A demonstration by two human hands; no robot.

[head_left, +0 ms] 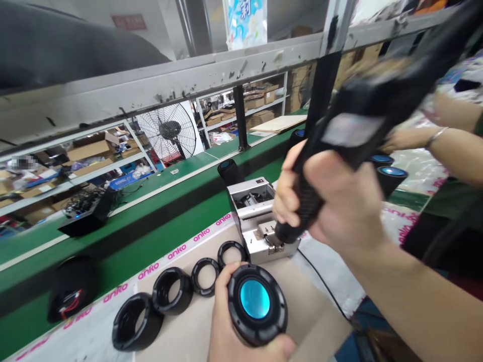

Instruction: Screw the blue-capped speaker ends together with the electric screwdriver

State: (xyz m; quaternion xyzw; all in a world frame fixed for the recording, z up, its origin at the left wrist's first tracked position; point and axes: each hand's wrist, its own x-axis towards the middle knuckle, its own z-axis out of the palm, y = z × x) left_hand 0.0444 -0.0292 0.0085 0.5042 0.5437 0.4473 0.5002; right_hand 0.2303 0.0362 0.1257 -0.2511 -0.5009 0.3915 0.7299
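Observation:
My left hand (230, 327) is closed round a black round speaker end cap (257, 304) with a shiny blue disc in its middle, held just above the cardboard at the bottom centre. My right hand (332, 201) grips a black electric screwdriver (362, 120) that slants up to the right. The tool's tip points down at a small metal fixture (253, 211). Several loose black rings (171, 290) lie in a row left of my left hand.
A green conveyor belt (158, 221) runs diagonally behind the work area. A black cylinder speaker (230, 172) stands on it. Another person's arms (445, 146) reach in at the right near blue-topped speakers (392, 173). A fan (168, 131) and shelves of cartons stand behind.

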